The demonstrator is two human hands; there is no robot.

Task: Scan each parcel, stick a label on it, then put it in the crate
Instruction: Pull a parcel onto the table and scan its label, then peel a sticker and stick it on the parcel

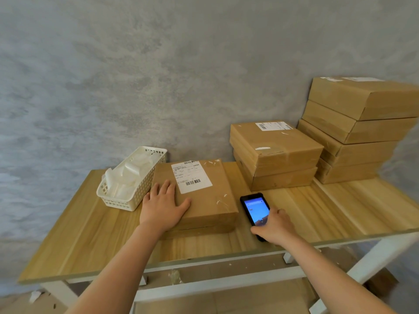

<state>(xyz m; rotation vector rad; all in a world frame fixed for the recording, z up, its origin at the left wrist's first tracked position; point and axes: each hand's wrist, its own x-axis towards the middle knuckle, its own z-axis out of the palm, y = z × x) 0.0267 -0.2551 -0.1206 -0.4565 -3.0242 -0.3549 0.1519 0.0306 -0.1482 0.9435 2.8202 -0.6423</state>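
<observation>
Left hand (163,203) flat, fingers spread on parcel (199,191); right hand (275,227) grips scanner (255,209)

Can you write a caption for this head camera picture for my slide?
Left hand flat on a labelled parcel while the right hand grips the scanner on the table.

Parcel (199,196) lies mid-table (79,241), basket (131,180) touching its left, handheld scanner (255,210) just right; behind that a two-parcel stack (276,155), then a taller stack (358,130), perhaps five.
</observation>
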